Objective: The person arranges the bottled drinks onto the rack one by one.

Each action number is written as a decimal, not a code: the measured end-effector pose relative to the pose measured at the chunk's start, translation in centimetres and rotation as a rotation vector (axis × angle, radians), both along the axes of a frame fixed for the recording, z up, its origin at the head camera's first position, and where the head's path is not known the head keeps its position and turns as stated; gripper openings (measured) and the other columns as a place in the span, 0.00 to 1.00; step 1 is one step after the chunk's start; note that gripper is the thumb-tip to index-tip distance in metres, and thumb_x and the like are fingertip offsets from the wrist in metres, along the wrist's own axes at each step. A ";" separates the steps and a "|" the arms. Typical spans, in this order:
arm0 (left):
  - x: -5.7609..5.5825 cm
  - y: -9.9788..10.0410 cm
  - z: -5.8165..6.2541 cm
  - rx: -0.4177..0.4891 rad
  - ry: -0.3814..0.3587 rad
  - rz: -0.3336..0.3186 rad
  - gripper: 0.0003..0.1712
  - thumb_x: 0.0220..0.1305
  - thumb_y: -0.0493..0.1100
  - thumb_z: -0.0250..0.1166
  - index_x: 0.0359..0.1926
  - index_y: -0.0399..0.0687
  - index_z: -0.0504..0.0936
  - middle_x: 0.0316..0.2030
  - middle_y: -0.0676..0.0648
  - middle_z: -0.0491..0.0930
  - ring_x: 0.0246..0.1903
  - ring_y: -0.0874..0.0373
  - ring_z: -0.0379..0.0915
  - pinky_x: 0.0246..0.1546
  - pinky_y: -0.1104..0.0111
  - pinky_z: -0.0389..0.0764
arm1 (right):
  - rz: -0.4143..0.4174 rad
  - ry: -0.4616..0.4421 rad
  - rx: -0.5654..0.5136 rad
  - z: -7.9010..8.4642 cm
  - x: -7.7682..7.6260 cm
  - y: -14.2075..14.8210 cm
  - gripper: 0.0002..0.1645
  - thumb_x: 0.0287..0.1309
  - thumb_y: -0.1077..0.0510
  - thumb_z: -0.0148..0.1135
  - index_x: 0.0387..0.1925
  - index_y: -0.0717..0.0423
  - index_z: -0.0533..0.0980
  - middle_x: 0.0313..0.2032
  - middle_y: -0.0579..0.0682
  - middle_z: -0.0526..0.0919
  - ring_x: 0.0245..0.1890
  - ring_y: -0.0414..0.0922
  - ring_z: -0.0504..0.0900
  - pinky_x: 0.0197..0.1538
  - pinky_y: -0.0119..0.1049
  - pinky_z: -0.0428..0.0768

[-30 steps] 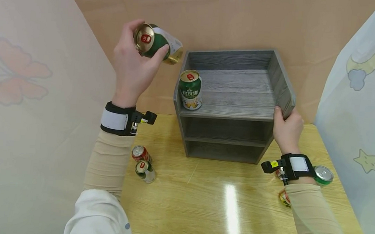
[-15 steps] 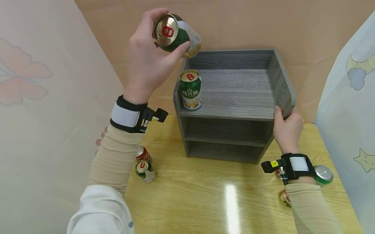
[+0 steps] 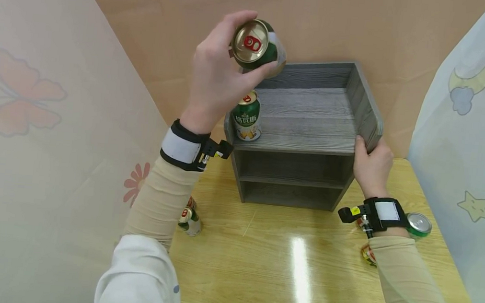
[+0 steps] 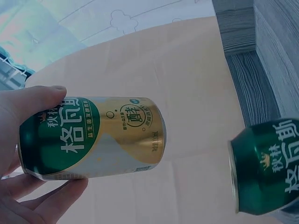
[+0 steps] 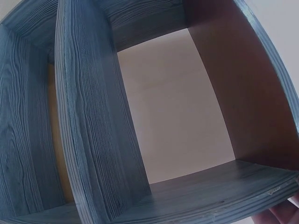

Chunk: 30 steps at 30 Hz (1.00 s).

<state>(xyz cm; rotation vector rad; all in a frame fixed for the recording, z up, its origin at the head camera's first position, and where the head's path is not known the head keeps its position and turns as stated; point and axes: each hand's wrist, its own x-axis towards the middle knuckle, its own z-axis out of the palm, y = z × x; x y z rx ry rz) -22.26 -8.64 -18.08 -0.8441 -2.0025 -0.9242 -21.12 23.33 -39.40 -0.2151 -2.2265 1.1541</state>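
Note:
In the head view my left hand [image 3: 221, 70] grips a green and gold drink can [image 3: 272, 53] near its top, holding it up over the back left of a grey wooden shelf [image 3: 306, 118]. The left wrist view shows thumb and fingers around the held can [image 4: 117, 135]. A second green can [image 3: 247, 118] stands upright on the shelf's top board at the left, partly behind my left hand. My right hand [image 3: 373, 165] holds the shelf's right side panel, thumb at the front edge of the top board. Its fingertips [image 5: 280, 212] show at the corner of the right wrist view.
On the table [image 3: 258, 268], a green and white can [image 3: 190, 222] and a partly hidden red can stand at the left. A green can [image 3: 419, 225] and a red-yellow can [image 3: 369, 255] sit by my right forearm. Patterned curtains [image 3: 479, 119] flank the table.
My left hand has carried the can to the right, from left of the shelf to over its back left corner. My right hand keeps its hold on the shelf.

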 end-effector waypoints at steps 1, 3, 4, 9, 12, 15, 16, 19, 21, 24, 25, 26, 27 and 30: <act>0.0 0.1 -0.1 -0.009 0.008 -0.011 0.39 0.55 0.47 0.80 0.63 0.34 0.75 0.56 0.45 0.80 0.52 0.69 0.75 0.50 0.77 0.74 | -0.001 0.001 0.000 0.0 0.0 0.0 0.25 0.72 0.48 0.55 0.46 0.70 0.78 0.38 0.62 0.82 0.34 0.46 0.72 0.35 0.35 0.64; -0.1 0.4 -0.3 -0.029 0.027 -0.030 0.39 0.55 0.48 0.79 0.63 0.34 0.75 0.55 0.45 0.80 0.52 0.67 0.75 0.49 0.77 0.74 | -0.002 -0.001 -0.001 0.0 0.0 0.1 0.25 0.72 0.48 0.55 0.45 0.70 0.78 0.37 0.62 0.81 0.34 0.47 0.71 0.35 0.36 0.64; -0.2 0.5 -0.4 -0.038 0.035 -0.039 0.40 0.55 0.49 0.79 0.63 0.34 0.75 0.55 0.44 0.80 0.51 0.66 0.76 0.49 0.77 0.74 | -0.003 -0.002 -0.002 0.0 -0.1 0.1 0.25 0.72 0.48 0.55 0.45 0.70 0.77 0.36 0.62 0.81 0.33 0.47 0.71 0.35 0.37 0.63; -0.3 1.2 -0.9 -0.077 0.041 -0.054 0.39 0.56 0.51 0.79 0.62 0.33 0.76 0.55 0.43 0.80 0.53 0.64 0.76 0.53 0.76 0.72 | 0.000 -0.006 -0.001 0.0 0.0 0.2 0.25 0.72 0.48 0.54 0.44 0.70 0.77 0.34 0.61 0.79 0.32 0.47 0.69 0.33 0.37 0.63; -0.2 1.6 -1.3 -0.091 0.006 -0.044 0.39 0.56 0.51 0.79 0.62 0.34 0.76 0.56 0.43 0.80 0.54 0.64 0.75 0.54 0.77 0.70 | 0.000 -0.002 0.003 -0.1 0.0 0.2 0.24 0.72 0.48 0.55 0.43 0.70 0.77 0.33 0.61 0.78 0.31 0.47 0.69 0.33 0.38 0.62; -0.3 2.0 -1.7 -0.100 -0.033 -0.037 0.39 0.54 0.51 0.80 0.62 0.36 0.77 0.56 0.45 0.81 0.54 0.65 0.75 0.54 0.77 0.70 | -0.002 -0.003 0.003 0.0 0.1 0.2 0.24 0.72 0.48 0.55 0.43 0.70 0.76 0.33 0.61 0.78 0.31 0.47 0.69 0.33 0.38 0.62; -0.3 2.1 -1.9 -0.103 -0.041 -0.039 0.39 0.54 0.50 0.80 0.62 0.36 0.77 0.56 0.45 0.81 0.54 0.65 0.75 0.54 0.76 0.70 | -0.002 -0.003 0.002 0.0 0.1 0.2 0.24 0.72 0.48 0.55 0.43 0.70 0.76 0.33 0.61 0.78 0.31 0.47 0.69 0.33 0.38 0.62; -0.4 2.4 -2.3 -0.120 -0.068 -0.041 0.40 0.53 0.50 0.80 0.63 0.37 0.76 0.55 0.46 0.81 0.53 0.64 0.75 0.53 0.76 0.70 | -0.003 -0.002 0.001 0.0 0.1 0.2 0.24 0.72 0.48 0.55 0.43 0.70 0.77 0.34 0.61 0.79 0.32 0.47 0.69 0.33 0.38 0.63; -0.5 2.5 -2.6 -0.132 -0.085 -0.047 0.40 0.53 0.50 0.80 0.63 0.37 0.76 0.55 0.46 0.81 0.53 0.64 0.75 0.52 0.76 0.71 | -0.004 0.000 0.003 0.0 0.1 0.2 0.24 0.72 0.49 0.55 0.43 0.71 0.77 0.35 0.62 0.80 0.32 0.47 0.70 0.34 0.38 0.63; -0.6 2.7 -3.0 -0.153 -0.110 -0.039 0.40 0.53 0.50 0.80 0.63 0.38 0.76 0.55 0.47 0.81 0.52 0.64 0.75 0.52 0.76 0.71 | -0.008 0.006 0.007 0.0 0.1 0.1 0.24 0.72 0.49 0.55 0.42 0.71 0.77 0.34 0.62 0.79 0.32 0.48 0.69 0.34 0.39 0.62; -0.6 2.8 -3.1 -0.158 -0.119 -0.035 0.40 0.53 0.50 0.79 0.63 0.38 0.76 0.55 0.47 0.81 0.52 0.65 0.75 0.52 0.76 0.71 | -0.008 0.007 0.008 0.0 0.1 0.1 0.24 0.72 0.49 0.55 0.42 0.71 0.77 0.34 0.62 0.79 0.32 0.48 0.69 0.34 0.39 0.62; -0.7 2.8 -3.3 -0.162 -0.125 -0.032 0.39 0.53 0.50 0.79 0.63 0.39 0.77 0.55 0.47 0.81 0.52 0.64 0.75 0.51 0.75 0.71 | -0.008 0.006 0.007 0.0 0.1 0.1 0.24 0.72 0.49 0.55 0.42 0.71 0.77 0.34 0.62 0.79 0.32 0.48 0.69 0.33 0.39 0.62; -0.7 2.9 -3.4 -0.167 -0.130 -0.027 0.39 0.53 0.50 0.79 0.63 0.39 0.77 0.55 0.47 0.81 0.52 0.64 0.75 0.51 0.75 0.71 | -0.008 0.005 0.007 0.0 0.1 0.1 0.24 0.72 0.49 0.55 0.43 0.71 0.77 0.34 0.62 0.79 0.32 0.48 0.69 0.33 0.39 0.62; -0.9 2.9 -3.7 -0.190 -0.155 -0.006 0.39 0.54 0.52 0.78 0.64 0.41 0.77 0.55 0.48 0.81 0.52 0.64 0.75 0.51 0.74 0.71 | -0.008 0.002 0.006 0.0 0.1 0.1 0.24 0.72 0.49 0.55 0.43 0.71 0.77 0.35 0.62 0.79 0.33 0.48 0.70 0.34 0.39 0.63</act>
